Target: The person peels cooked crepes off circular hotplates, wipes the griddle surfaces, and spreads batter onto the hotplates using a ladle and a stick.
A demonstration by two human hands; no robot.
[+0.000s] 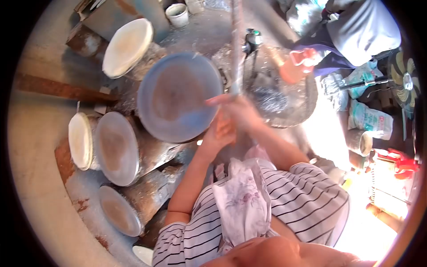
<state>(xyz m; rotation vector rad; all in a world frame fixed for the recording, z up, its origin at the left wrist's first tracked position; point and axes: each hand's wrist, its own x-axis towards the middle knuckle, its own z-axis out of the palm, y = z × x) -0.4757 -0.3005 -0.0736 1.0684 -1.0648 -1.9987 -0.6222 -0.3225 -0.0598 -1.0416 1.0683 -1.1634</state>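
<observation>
Both hands are close together in front of the striped shirt, beside the right rim of a large blue-grey round disc (180, 71) with a brown-stained middle. My right hand (240, 111) is blurred, its fingers stretched to the left over the disc's edge. Just below it, my left hand (221, 133) points upward with its fingers partly hidden and smeared. A long pale pole (237, 49) runs down from the top to the right hand; I cannot tell whether the hand touches it. Nothing can be made out clearly between the hands.
More round discs (116, 149) on drum-like bases stand at left, along with a cream-topped one (129, 49). A dark basin (307, 107) holds a pink jug (296, 66). A person in dark clothes (362, 31) is at upper right, near a fan (405, 80) and plastic bags (369, 120).
</observation>
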